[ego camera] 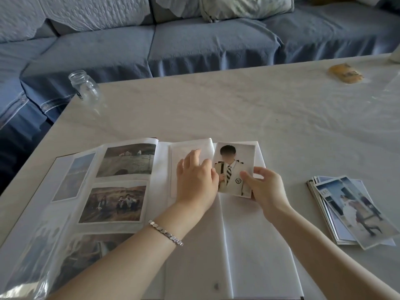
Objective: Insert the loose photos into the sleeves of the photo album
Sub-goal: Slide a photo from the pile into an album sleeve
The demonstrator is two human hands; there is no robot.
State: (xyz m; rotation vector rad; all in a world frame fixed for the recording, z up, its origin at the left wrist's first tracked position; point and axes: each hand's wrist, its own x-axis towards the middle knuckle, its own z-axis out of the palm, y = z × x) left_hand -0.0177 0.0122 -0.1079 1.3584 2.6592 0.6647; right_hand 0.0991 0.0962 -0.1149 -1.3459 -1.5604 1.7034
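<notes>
Photo album (238,245) lies open at the near table edge. The left page has glossy, wrinkled plastic sleeves filled with landscape prints; the right page's sleeves are matte white. Left hand (195,180), with a silver link bracelet (165,232), rests on the upper right sleeve, fingers loosely spread. Right hand (267,189) pinches a portrait photo (234,167) by its lower right corner, thumb on top, photo over the right page beside that sleeve. A fanned stack of loose photos (350,211) sits to the right; writing on the top print is too blurred to read. Pale marbled table (238,105). Farther off are a clear glass jar (84,85), a yellow packet (345,73) and a blue quilted sofa (205,44).
</notes>
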